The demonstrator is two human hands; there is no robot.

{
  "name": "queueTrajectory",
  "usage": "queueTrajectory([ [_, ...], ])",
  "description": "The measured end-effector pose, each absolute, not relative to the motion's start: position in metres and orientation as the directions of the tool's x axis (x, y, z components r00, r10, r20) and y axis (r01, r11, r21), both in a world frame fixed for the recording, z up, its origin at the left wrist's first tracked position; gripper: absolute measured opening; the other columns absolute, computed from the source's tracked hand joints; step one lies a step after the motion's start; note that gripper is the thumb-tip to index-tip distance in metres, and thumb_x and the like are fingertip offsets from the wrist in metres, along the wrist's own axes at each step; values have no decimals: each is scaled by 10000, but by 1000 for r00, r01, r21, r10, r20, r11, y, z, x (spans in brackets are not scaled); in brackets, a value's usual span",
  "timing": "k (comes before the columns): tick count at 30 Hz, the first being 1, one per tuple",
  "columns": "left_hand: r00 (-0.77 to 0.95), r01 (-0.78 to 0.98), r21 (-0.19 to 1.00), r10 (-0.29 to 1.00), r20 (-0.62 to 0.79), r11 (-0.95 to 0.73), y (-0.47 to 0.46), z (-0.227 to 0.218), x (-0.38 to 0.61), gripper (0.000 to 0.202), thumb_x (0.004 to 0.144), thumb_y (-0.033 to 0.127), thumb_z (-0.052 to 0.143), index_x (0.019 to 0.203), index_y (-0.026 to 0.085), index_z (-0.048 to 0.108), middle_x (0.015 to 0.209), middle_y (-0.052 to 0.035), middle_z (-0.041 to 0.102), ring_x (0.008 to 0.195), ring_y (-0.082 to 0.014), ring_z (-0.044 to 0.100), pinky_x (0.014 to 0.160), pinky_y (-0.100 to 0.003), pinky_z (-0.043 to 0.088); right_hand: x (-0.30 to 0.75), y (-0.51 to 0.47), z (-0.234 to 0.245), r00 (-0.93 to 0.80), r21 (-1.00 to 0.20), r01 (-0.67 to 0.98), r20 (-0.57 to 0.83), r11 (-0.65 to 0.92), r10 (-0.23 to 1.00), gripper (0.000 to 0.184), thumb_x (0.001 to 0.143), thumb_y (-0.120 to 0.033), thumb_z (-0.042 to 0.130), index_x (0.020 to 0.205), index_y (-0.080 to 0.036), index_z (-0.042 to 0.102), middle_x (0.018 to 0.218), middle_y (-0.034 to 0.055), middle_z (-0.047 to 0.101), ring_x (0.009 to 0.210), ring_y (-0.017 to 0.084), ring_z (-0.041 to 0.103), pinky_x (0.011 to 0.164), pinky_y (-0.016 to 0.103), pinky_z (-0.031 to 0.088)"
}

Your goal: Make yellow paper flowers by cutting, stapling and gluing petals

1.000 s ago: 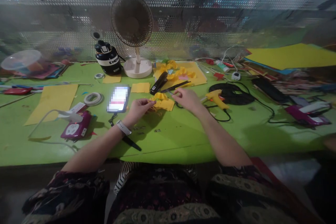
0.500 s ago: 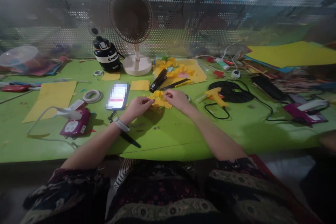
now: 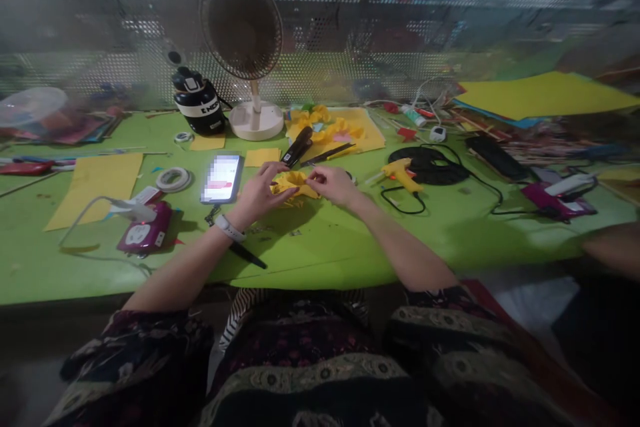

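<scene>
A crumpled yellow paper piece (image 3: 293,181) sits on the green table (image 3: 320,247) in front of me. My left hand (image 3: 260,192), with a white watch on its wrist, curls around the paper's left side. My right hand (image 3: 333,183) pinches the paper's right edge with thumb and fingers. Both hands meet over the paper, just right of a lit phone (image 3: 222,178). A black stapler (image 3: 297,146) and black scissors (image 3: 327,154) lie just behind the hands.
A desk fan (image 3: 243,47) and a black bottle (image 3: 198,105) stand at the back. A yellow glue gun (image 3: 399,174) with black cable lies right, tape roll (image 3: 173,179) and purple device (image 3: 145,232) left. Yellow sheets (image 3: 97,183) lie around. Another person's arm (image 3: 610,250) shows far right.
My right hand moved left from near the scissors onto the yellow paper. Both hands closed in on the paper and lifted it slightly. The camera view shifted a little.
</scene>
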State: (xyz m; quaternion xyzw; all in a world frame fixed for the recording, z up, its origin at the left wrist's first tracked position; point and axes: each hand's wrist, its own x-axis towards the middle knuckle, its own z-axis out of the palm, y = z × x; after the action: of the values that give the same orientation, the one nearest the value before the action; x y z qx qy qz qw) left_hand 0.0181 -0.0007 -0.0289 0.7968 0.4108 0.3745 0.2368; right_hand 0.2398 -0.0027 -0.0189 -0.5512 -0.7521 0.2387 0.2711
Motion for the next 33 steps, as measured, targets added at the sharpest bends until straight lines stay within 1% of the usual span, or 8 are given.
queueTrajectory([
  [7, 363, 428, 726, 838, 407, -538, 6, -45, 22, 112, 826, 284, 712, 877, 184, 708, 1267, -137, 634, 1050, -253, 647, 806, -369, 571, 232, -7, -21, -271, -729, 612, 171, 306, 947, 164, 860, -302, 648, 813, -146, 668, 718, 6, 663, 639, 121, 557, 630, 237, 403],
  [10, 326, 405, 780, 872, 365, -477, 13, -51, 21, 83, 790, 275, 737, 799, 192, 732, 1140, -117, 690, 1035, -244, 643, 891, -394, 543, 230, -9, -21, -276, -750, 596, 145, 287, 950, 171, 875, -306, 620, 838, -145, 664, 704, 1, 660, 605, 110, 549, 618, 231, 410],
  [12, 304, 358, 843, 904, 301, -402, 18, -55, 21, 123, 779, 316, 743, 787, 193, 742, 1065, -103, 705, 972, -224, 650, 876, -381, 540, 231, -9, -18, -272, -728, 623, 142, 287, 952, 199, 889, -337, 610, 875, -149, 675, 720, 5, 677, 599, 112, 561, 616, 232, 416],
  [17, 269, 350, 860, 919, 289, -372, 22, -55, 17, 199, 772, 394, 738, 753, 197, 742, 927, -83, 699, 907, -223, 629, 833, -364, 513, 255, -1, 2, -159, -518, 816, 225, 257, 961, 198, 904, -315, 587, 970, -172, 706, 906, 51, 747, 787, 169, 652, 698, 255, 443],
  [20, 257, 425, 810, 912, 321, -405, 22, -50, 16, 175, 763, 367, 752, 701, 206, 723, 858, -75, 691, 915, -240, 612, 866, -381, 481, 290, 4, 18, -54, -332, 935, 213, 124, 976, 219, 895, -252, 572, 1056, -182, 703, 1074, 90, 741, 917, 215, 671, 751, 281, 457],
  [25, 241, 459, 784, 908, 344, -419, 22, -46, 17, 134, 751, 325, 760, 729, 196, 732, 903, -79, 677, 892, -234, 621, 865, -378, 474, 356, -10, 26, 196, -47, 980, 102, -192, 975, 365, 880, -304, 628, 1207, -142, 641, 1218, 184, 672, 1073, 294, 629, 813, 329, 457],
  [28, 234, 459, 781, 906, 354, -424, 22, -47, 17, 122, 746, 317, 758, 743, 197, 736, 921, -76, 668, 877, -229, 625, 862, -376, 475, 381, -28, 18, 298, 14, 954, 26, -299, 954, 446, 866, -345, 659, 1238, -103, 617, 1240, 238, 628, 1097, 334, 615, 802, 353, 454],
  [33, 207, 473, 788, 919, 336, -395, 23, -50, 17, 138, 733, 333, 764, 719, 202, 724, 939, -82, 675, 897, -239, 624, 867, -375, 476, 392, -39, -2, 360, 40, 933, -23, -359, 933, 538, 857, -318, 663, 1336, -102, 549, 1283, 248, 577, 1133, 369, 606, 845, 410, 477],
])
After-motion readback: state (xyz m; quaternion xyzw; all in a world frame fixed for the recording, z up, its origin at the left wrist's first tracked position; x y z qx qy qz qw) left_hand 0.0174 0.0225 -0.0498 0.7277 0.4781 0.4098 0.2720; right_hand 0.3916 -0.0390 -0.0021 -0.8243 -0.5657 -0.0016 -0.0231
